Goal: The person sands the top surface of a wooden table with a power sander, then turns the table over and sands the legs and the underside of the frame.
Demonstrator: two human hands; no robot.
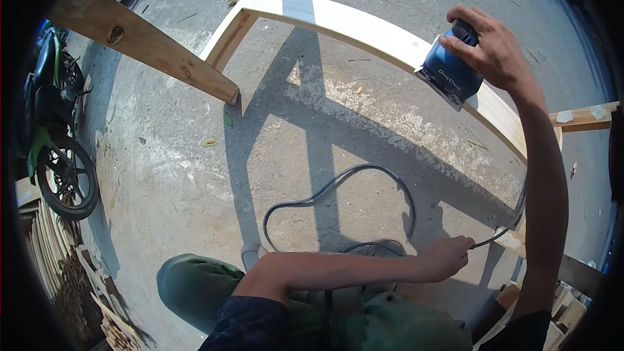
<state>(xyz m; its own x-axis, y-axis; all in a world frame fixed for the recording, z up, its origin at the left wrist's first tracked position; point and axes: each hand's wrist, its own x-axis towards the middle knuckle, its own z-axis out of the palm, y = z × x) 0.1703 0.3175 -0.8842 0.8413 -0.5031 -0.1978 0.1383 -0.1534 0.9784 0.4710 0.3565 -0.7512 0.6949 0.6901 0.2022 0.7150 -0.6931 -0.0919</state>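
Note:
A blue electric sander (450,68) with a black top rests on the pale wooden board (364,21). My right hand (491,45) is wrapped round its top from above. Lower down, my left hand (447,259) is closed on the black power cord (489,242), which runs up behind my right forearm. The rest of the cord lies looped on the ground in front of my feet. The board is part of a wooden frame, joined at its left end to a crosspiece (235,32).
A thick wooden beam (146,42) juts in from the upper left. A motorcycle (65,156) stands at the left, above stacked wood strips (58,253). Wood offcuts (565,312) lie at lower right. Concrete ground (175,175) carries the frame's shadows.

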